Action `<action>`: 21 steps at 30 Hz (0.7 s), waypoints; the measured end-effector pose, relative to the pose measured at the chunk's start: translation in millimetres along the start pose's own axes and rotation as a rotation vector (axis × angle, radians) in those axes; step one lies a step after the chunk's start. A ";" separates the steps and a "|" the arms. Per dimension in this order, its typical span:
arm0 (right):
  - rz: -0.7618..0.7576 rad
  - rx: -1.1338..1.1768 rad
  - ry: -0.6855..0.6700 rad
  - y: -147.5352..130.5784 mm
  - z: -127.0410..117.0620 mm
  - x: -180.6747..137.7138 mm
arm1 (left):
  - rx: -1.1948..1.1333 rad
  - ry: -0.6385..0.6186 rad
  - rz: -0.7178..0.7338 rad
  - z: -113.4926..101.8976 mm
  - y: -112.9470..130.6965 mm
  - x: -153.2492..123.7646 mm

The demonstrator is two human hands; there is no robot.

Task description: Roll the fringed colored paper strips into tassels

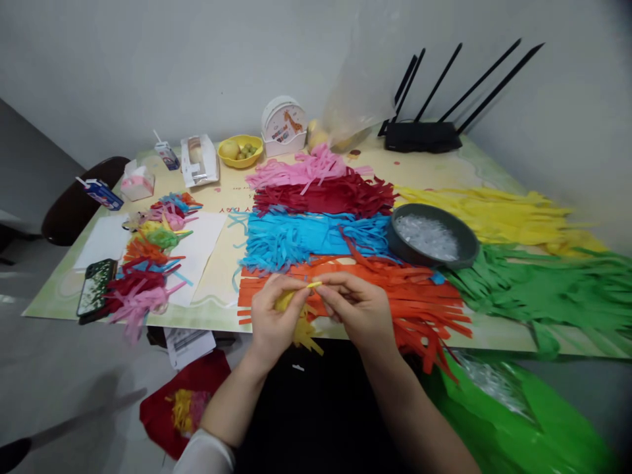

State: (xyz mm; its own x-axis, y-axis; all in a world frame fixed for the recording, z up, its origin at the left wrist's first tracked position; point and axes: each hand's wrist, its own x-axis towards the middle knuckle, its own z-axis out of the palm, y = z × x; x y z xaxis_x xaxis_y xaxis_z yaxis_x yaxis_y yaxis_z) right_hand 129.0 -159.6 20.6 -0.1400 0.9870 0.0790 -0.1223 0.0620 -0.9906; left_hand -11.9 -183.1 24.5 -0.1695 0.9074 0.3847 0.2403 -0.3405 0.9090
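Note:
My left hand point(274, 318) is closed around a yellow fringed paper strip point(302, 330), whose cut ends hang below the fist. My right hand point(356, 304) pinches the strip's upper end, fingers pressed together against the left hand's fingertips. Both hands hover over the front table edge, just in front of a pile of orange fringed paper point(415, 304). Behind it lie blue fringed paper point(306, 239), dark red fringed paper point(330, 195) and pink fringed paper point(301, 170).
A dark bowl of clear small pieces point(430, 234) sits right of centre. Yellow fringed paper point(498, 212) and green fringed paper point(543, 282) cover the right side. Finished paper tassels point(146, 266), a phone point(95, 287), a router point(422, 134) and a fruit bowl point(239, 150) are around.

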 end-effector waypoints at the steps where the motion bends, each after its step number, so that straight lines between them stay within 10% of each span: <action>1: 0.026 -0.002 -0.027 -0.5 -1.3 0.8 | 0.024 -0.013 0.042 -0.5 -0.8 -0.3; 21: -0.171 -0.329 -0.064 -24.4 -5.0 14.4 | -0.351 0.041 -0.255 5.7 -18.9 -1.1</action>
State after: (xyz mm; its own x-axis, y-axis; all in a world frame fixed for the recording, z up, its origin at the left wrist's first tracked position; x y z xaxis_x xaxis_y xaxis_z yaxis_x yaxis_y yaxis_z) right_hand 134.8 -146.2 45.4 -0.2069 0.9477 0.2432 0.1713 0.2798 -0.9446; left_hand -10.8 -176.2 5.9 -0.2210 0.9651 0.1407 -0.1526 -0.1767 0.9724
